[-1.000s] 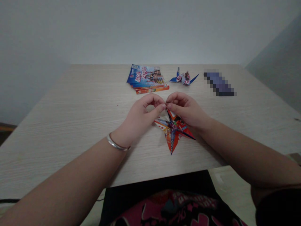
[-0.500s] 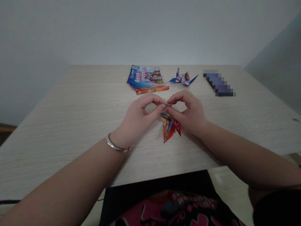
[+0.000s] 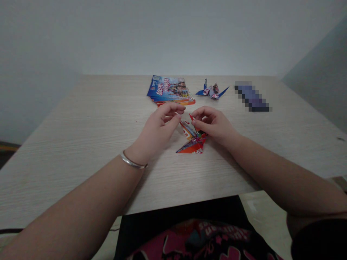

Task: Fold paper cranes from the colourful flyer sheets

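Note:
A folded paper figure [image 3: 193, 142] of red, orange and blue printed paper lies on the wooden table [image 3: 89, 126] between my hands. My right hand [image 3: 214, 124] pinches a thin upright tip of it between thumb and forefinger. My left hand [image 3: 159, 131], with a silver bangle on its wrist, rests just left of the figure. Its fingers are curled, the fingertips beside another flap; whether they grip the paper I cannot make out.
A stack of printed colour sheets [image 3: 169, 90] lies at the table's far side. To its right stands a finished blue paper crane [image 3: 211, 90], then a blurred dark oblong object [image 3: 252, 95]. The table's near edge runs above my lap.
The paper figure has been turned and folded narrower, from a flat star shape to a compact form. My hands, which met at one tip, have drawn slightly apart.

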{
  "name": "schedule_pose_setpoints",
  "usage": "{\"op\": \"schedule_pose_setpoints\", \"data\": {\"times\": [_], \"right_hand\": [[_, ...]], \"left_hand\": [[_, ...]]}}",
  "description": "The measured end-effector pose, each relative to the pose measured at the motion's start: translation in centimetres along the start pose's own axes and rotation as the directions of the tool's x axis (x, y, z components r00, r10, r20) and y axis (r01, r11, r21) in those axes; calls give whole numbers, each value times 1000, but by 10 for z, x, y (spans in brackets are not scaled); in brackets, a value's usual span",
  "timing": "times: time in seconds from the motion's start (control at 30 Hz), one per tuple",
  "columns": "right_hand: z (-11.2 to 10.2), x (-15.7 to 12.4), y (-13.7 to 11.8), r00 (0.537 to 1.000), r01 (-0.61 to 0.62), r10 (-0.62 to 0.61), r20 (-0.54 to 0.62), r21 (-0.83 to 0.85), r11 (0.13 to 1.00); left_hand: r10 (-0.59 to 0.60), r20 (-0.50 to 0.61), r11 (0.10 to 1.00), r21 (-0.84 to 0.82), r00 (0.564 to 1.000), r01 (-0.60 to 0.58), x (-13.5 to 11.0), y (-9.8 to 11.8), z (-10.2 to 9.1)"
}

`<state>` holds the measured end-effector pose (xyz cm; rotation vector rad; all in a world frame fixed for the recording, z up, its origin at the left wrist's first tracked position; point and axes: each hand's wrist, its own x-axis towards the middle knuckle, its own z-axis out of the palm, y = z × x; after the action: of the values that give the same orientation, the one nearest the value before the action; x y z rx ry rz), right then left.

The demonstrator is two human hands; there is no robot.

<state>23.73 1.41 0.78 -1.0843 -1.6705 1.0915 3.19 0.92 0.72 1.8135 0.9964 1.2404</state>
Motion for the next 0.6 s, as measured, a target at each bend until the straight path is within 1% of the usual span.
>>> {"op": "schedule_pose_setpoints", "data": {"times": [0.1,0.17,0.27,0.37,0.43,0.5,0.57,0.6], "right_hand": [[-3,2,3,997,-50,54,-49,72,996],[-3,3,4,996,-53,61,-66,115,992],[-4,3,5,996,-62,71,-45,177,982],[-3,3,8,996,-60,72,-48,217,974],[-4,4,11,994,-57,76,-73,234,971],[-5,5,15,991,-66,93,-99,248,967],[-6,6,18,985,-85,121,-127,257,963],[-7,7,19,981,-94,133,-138,262,960]], "left_hand": [[-121,18,993,-7,993,121,2,-6,-2],[-216,50,976,-12,975,217,3,-8,-2],[-335,113,939,-38,935,341,2,-5,-1],[-418,176,883,-151,891,444,-1,3,0],[-408,232,854,-245,883,459,-2,7,-2],[-353,300,854,-283,886,436,-3,7,-4],[-277,343,892,-255,898,373,-3,1,-5],[-232,344,920,-227,910,320,-2,-3,-5]]}}
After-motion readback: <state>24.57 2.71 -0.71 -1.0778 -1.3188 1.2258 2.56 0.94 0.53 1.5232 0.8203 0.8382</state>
